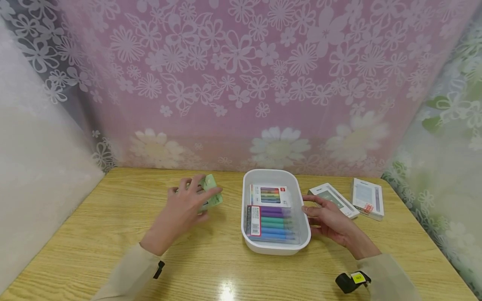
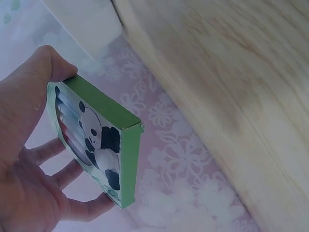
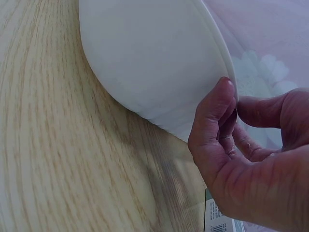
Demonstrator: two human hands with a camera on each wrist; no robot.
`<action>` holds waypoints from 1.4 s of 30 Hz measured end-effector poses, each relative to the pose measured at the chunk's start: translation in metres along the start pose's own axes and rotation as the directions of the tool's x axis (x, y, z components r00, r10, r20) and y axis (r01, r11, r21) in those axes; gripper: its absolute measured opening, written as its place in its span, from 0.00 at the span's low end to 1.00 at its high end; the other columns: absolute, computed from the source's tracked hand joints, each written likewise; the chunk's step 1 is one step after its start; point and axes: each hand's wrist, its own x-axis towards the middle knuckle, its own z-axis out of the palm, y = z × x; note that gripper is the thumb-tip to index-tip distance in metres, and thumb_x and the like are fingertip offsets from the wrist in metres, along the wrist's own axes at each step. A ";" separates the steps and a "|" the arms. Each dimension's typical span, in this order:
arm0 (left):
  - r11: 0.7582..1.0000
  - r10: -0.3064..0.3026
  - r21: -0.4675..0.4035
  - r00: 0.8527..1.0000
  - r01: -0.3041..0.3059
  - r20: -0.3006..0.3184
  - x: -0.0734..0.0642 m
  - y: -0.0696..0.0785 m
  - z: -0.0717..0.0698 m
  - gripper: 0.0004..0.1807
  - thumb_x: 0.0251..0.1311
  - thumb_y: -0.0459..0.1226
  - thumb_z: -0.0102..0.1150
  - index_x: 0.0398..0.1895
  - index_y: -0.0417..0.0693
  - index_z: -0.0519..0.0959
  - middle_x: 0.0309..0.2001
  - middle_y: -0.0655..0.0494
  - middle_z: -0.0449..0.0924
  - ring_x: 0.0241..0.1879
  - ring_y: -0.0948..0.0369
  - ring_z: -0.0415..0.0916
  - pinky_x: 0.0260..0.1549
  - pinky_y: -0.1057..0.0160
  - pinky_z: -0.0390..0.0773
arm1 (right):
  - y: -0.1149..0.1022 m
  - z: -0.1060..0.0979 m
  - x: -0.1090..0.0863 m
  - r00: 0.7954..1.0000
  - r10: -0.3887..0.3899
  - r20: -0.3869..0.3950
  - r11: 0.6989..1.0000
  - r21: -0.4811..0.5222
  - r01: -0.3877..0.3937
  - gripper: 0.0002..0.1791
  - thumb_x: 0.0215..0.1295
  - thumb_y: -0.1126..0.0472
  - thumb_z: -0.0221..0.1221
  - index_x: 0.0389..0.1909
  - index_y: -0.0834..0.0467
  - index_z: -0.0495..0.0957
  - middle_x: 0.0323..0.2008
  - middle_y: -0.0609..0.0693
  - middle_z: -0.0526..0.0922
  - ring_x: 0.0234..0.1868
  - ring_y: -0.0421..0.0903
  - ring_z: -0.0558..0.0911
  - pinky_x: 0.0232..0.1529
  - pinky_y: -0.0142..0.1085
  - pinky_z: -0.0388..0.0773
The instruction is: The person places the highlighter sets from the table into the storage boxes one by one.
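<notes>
My left hand (image 1: 180, 209) grips a small green box (image 2: 99, 140) by its edges, thumb on one side and fingers on the other. A panda picture and a row of coloured sticks show on the box's face in the left wrist view. In the head view it is left of a white plastic bin (image 1: 276, 251). The right hand (image 1: 331, 219) pinches the bin's right rim between thumb and fingers. Inside the bin lie a clear pack of purple, green and blue pens (image 1: 273, 225) and, behind it, a white box with a coloured window (image 1: 270, 195).
Right of the bin, partly behind the right hand, lies a white box with a green panel (image 1: 331, 198). Another white box with a red label (image 1: 367, 198) is farther right. Flowered sheeting (image 1: 241, 83) rises behind the wooden table (image 1: 94, 242) and along both sides.
</notes>
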 end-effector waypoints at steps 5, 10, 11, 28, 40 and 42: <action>0.999 0.036 -0.031 0.999 -0.037 -0.020 0.007 0.013 -0.004 0.37 0.52 0.50 0.76 0.67 0.78 0.72 0.69 0.46 0.67 0.54 0.40 0.75 0.37 0.39 0.83 | 0.000 -0.001 0.000 1.000 -0.001 0.001 1.000 0.005 0.001 0.37 0.76 0.57 0.56 0.78 0.59 0.51 0.47 0.46 0.85 0.45 0.44 0.87 0.46 0.41 0.87; 0.995 0.077 -0.056 0.995 -0.081 -0.061 0.017 0.027 -0.006 0.37 0.51 0.48 0.76 0.66 0.77 0.73 0.68 0.46 0.68 0.53 0.41 0.76 0.37 0.40 0.82 | 0.002 -0.002 0.000 1.000 -0.004 0.005 1.000 0.009 0.004 0.37 0.76 0.57 0.56 0.78 0.59 0.50 0.48 0.46 0.86 0.45 0.44 0.87 0.47 0.42 0.87; 0.994 0.085 -0.057 0.994 -0.089 -0.064 0.018 0.029 -0.007 0.37 0.51 0.49 0.75 0.67 0.77 0.73 0.68 0.46 0.68 0.53 0.41 0.76 0.37 0.41 0.82 | 0.002 -0.002 0.000 1.000 -0.004 0.005 1.000 0.008 0.004 0.37 0.77 0.57 0.56 0.78 0.59 0.50 0.48 0.46 0.86 0.45 0.44 0.87 0.47 0.42 0.87; 0.973 0.192 -0.120 0.980 -0.198 -0.056 0.049 0.066 -0.018 0.41 0.54 0.51 0.72 0.73 0.79 0.67 0.75 0.47 0.62 0.57 0.42 0.74 0.40 0.42 0.79 | 0.002 -0.001 0.002 1.000 0.000 0.011 1.000 0.018 0.000 0.36 0.77 0.56 0.56 0.78 0.58 0.51 0.47 0.46 0.86 0.46 0.44 0.87 0.47 0.41 0.87; 0.953 0.261 -0.133 0.961 -0.272 -0.093 0.067 0.089 -0.020 0.44 0.51 0.57 0.75 0.73 0.80 0.66 0.75 0.48 0.61 0.60 0.43 0.73 0.44 0.42 0.80 | 0.002 -0.001 0.003 1.000 -0.011 0.004 1.000 -0.008 0.011 0.38 0.77 0.55 0.56 0.79 0.58 0.50 0.49 0.47 0.84 0.46 0.44 0.86 0.46 0.41 0.87; 0.951 0.272 -0.129 0.958 -0.281 -0.089 0.069 0.093 -0.021 0.44 0.51 0.58 0.75 0.73 0.80 0.66 0.75 0.49 0.60 0.62 0.43 0.72 0.45 0.42 0.81 | 0.003 -0.001 0.003 1.000 -0.011 0.010 1.000 -0.005 0.011 0.38 0.77 0.55 0.56 0.79 0.59 0.49 0.49 0.47 0.84 0.46 0.44 0.86 0.47 0.41 0.87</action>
